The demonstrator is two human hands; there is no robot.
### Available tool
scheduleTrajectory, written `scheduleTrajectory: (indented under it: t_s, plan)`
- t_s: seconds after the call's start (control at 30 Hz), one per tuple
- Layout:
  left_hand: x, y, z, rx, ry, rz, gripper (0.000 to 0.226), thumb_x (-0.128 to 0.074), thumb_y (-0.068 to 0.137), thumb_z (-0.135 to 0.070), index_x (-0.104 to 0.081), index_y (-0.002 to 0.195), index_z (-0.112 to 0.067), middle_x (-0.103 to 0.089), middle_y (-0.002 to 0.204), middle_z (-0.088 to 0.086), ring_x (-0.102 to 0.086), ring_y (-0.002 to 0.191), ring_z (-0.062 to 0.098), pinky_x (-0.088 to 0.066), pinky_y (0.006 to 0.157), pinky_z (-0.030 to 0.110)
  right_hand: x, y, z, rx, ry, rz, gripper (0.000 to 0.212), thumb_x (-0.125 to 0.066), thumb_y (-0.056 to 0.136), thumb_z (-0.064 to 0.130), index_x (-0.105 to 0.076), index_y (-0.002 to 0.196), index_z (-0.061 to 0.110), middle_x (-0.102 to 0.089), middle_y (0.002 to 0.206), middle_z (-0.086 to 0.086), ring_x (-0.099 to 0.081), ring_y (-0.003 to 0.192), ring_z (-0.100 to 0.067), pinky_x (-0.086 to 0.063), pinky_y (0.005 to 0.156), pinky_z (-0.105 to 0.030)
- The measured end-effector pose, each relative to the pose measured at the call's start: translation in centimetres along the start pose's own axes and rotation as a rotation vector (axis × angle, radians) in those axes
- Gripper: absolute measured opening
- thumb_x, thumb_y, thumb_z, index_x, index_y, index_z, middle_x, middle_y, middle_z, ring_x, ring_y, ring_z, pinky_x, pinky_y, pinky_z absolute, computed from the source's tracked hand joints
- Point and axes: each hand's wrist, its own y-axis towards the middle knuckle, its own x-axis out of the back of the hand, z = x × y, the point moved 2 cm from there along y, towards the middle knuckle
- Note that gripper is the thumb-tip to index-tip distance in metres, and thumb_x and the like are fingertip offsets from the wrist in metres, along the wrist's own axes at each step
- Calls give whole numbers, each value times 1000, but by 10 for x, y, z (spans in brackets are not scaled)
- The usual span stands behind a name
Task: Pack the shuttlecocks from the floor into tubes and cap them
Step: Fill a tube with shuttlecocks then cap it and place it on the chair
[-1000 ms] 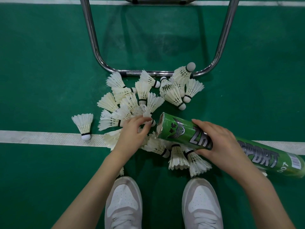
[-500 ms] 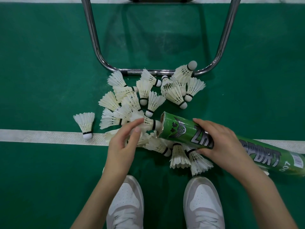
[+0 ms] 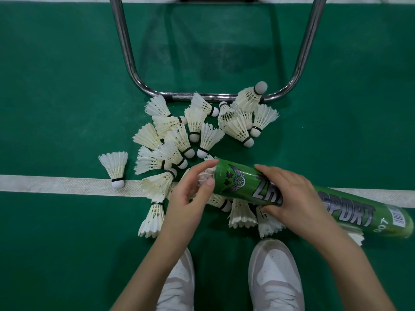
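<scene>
Fingers of right hand curled over green tube, gripping mid-body, thumb under; tube held nearly level just above floor, open mouth pointing left, far end running off lower right with barcode showing. Fingers of left hand loosely curled at tube mouth, index tip on upper rim, thumb tip on lower rim, pinching or pushing feathers of one shuttlecock going in; cork end hidden, so presumably already inside. Step in hand, as judged: loading one shuttlecock into tube, early-to-mid in packing. Next move likely calls for pushing feather skirt fully past rim without crushing it, then reaching back to pile for another, cork first. Largest to smallest: green court floor with white line crossing; chrome chair frame at top; tube; loose pile of shuttlecocks spread between chair frame and white line, several more under tube near white shoes; single stray shuttlecock left of pile, cork touching line. Tube contents: only white feathers visible at mouth, count inside impossible to tell. No cap visible anywhere. Most shuttlecocks still on floor, capping not yet due.
</scene>
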Motion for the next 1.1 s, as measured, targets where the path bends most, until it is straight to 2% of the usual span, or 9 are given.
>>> scheduleTrajectory:
  t_s: [0.17, 0.33, 0.43, 0.5, 0.63, 0.77, 0.9, 1.0, 1.1]
  plan:
    - [-3, 0, 2, -1, -15, 27, 35, -57, 78, -36, -61, 111, -44, -68, 94, -6, -63, 94, 10, -47, 80, 19, 0, -1, 3, 8, 1, 4, 88, -77, 70, 26, -26, 142, 38, -41, 139, 11, -35, 128, -16, -19, 106, -30]
    - [-8, -1, 2, 5, -42, 46, 51, -57, 81, -20, -49, 122, -51, -68, 105, 6, -64, 101, 15, -48, 81, 19, 0, -1, 6, 15, -7, -1, 89, -77, 70, 27, -26, 142, 37, -43, 138, 8, -36, 127, -18, -19, 105, -30]
    - [-7, -1, 3, -1, -29, 67, 55, -58, 81, -22, -46, 123, -56, -65, 114, 8, -60, 111, 20, -49, 90, 26, 0, -1, 8, 22, -3, -5, 89, -78, 69, 26, -28, 142, 36, -45, 137, 7, -38, 126, -19, -22, 104, -33]
    - [-7, 0, 2, -3, -21, 80, 56, -58, 81, -20, -46, 122, -57, -65, 116, 7, -61, 110, 20, -50, 90, 27, 0, -2, 8, 24, -1, -7, 88, -78, 68, 24, -30, 142, 36, -45, 137, 6, -39, 125, -20, -23, 104, -34]
    - [-5, 2, -1, -18, 31, 114, 53, -57, 82, -17, -49, 120, -54, -67, 110, 2, -65, 101, 13, -50, 79, 19, 1, -3, 11, 34, 1, 5, 88, -77, 69, 25, -30, 142, 35, -46, 136, 6, -39, 126, -20, -23, 104, -34]
    - [-4, 2, -4, -37, 101, 139, 55, -61, 83, -14, -50, 122, -52, -63, 112, -12, -63, 101, 9, -51, 85, 22, -1, -4, 17, 66, 9, 3, 88, -79, 65, 26, -34, 140, 34, -48, 134, 5, -42, 124, -22, -24, 101, -32]
    - [-3, 4, -3, -56, 152, 124, 61, -65, 86, -5, -50, 122, -52, -59, 112, -27, -61, 101, 4, -50, 83, 18, -1, -5, 20, 80, 19, 18, 89, -76, 69, 30, -26, 142, 41, -42, 139, 12, -35, 127, -14, -15, 103, -26]
    - [0, 6, 0, -48, 122, 104, 63, -63, 84, -4, -49, 121, -54, -56, 117, -31, -61, 107, 7, -51, 91, 24, 0, -7, 19, 34, 0, 22, 94, -73, 71, 41, -11, 141, 49, -38, 139, 18, -29, 130, -8, -8, 114, -37]
    - [2, 6, 2, -33, 72, 83, 67, -63, 86, 0, -48, 122, -55, -61, 122, -12, -63, 107, 13, -51, 92, 29, 3, -10, 14, -70, -7, -2, 103, -70, 67, 57, -2, 143, 44, -39, 138, 16, -29, 130, -10, -6, 116, -41]
